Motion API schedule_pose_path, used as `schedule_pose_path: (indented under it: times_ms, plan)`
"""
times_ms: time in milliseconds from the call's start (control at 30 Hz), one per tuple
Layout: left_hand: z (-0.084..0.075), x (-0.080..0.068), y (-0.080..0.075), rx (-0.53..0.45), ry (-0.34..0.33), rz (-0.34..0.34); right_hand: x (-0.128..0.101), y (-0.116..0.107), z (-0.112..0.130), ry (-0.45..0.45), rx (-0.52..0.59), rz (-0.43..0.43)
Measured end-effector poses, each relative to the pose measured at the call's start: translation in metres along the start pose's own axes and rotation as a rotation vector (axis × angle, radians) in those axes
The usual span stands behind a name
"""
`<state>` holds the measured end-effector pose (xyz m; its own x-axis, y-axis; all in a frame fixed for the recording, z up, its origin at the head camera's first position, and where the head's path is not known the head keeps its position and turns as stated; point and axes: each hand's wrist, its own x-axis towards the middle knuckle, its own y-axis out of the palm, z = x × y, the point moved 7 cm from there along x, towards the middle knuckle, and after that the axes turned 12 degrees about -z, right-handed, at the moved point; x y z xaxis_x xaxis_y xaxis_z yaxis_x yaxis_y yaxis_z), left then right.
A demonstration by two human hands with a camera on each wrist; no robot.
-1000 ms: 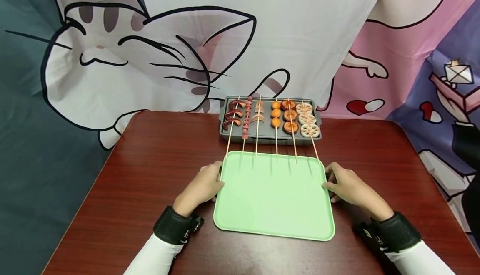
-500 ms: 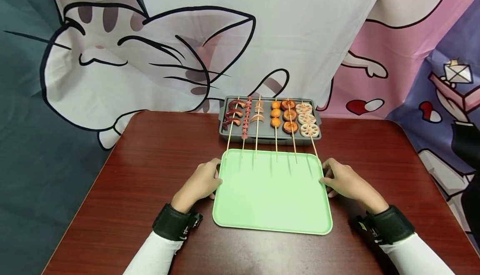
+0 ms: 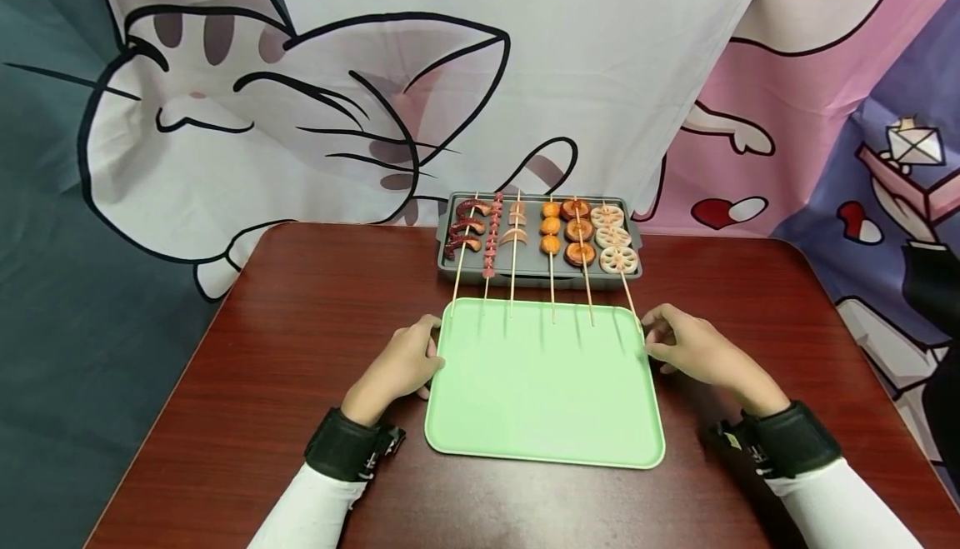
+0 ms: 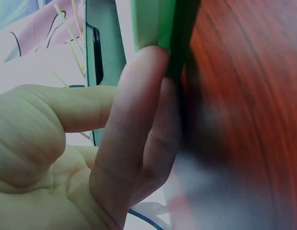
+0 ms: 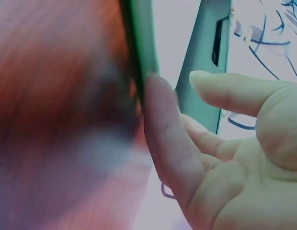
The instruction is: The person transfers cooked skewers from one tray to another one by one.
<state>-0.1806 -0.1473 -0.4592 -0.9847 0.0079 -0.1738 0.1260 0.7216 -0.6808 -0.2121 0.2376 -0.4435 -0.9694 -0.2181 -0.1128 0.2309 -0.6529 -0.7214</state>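
The green tray (image 3: 544, 382) lies flat on the bench (image 3: 285, 324), long axis running 12 to 6; the left hand (image 3: 397, 363) touches its 9 o'clock edge, the right hand (image 3: 693, 349) its 3 o'clock edge, equally near; fingers (image 4: 139, 120) nearly straight, pressing the rim, gripping nothing.

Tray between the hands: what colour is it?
Light mint green tray, plain; clearest in the head view.

Both wrist views: table (image 4: 244, 96) blurred to a red-brown smear; tray (image 4: 153, 24) shows as a thin edge only, cut off at top. Left hand (image 4: 67, 158) cropped at bottom. Right hand (image 5: 234, 163) cropped right and bottom. Head view: 6 skewers (image 3: 551, 237) small, foods not identifiable.
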Motion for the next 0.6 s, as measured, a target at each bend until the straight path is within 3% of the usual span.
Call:
schedule_pose_path:
  times_ms: [100, 233, 400, 600]
  plan:
    - [0.000, 0.000, 0.000, -0.013, -0.002, -0.001, 0.003, -0.006, 0.004, -0.055, 0.038, 0.000]
    - [0.000, 0.000, -0.001, -0.022, 0.000, -0.004, 0.005, -0.008, 0.006, -0.058, 0.214, 0.082]
    - [0.000, -0.001, 0.000, -0.018, 0.003, -0.004, 0.009, -0.005, 0.002, 0.063, 0.461, 0.182]
    - [0.001, -0.001, 0.001, -0.022, 0.001, -0.011, 0.020, -0.003, 0.000, 0.138, 0.642, 0.150]
